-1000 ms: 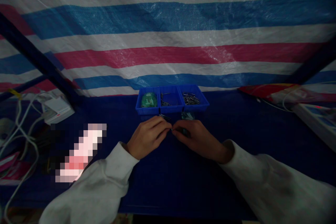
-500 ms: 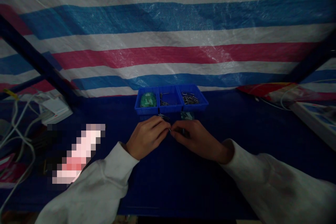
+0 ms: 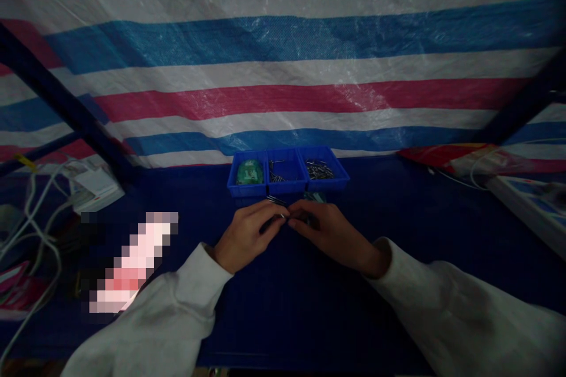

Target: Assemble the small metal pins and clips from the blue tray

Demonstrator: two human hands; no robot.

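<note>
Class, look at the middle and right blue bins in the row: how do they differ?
Amount: the middle bin holds a small scatter of slim metal pieces; the right bin holds a fuller heap.
Spread: in the middle bin they gather mostly to the left; in the right bin they cover much of the floor.
Shared: both are blue and open-topped.

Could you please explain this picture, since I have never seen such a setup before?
There is no machine here: a camera worn on a person's head looks forward and down at their bare left hand and bare right hand. The left grip pinches a small shiny sliver, too small to identify; whether the right also holds it is unclear. Beyond, on the dark blue table, stand three blue plastic bins: a green bundle in the left one, thin metal pieces in the others.
</note>
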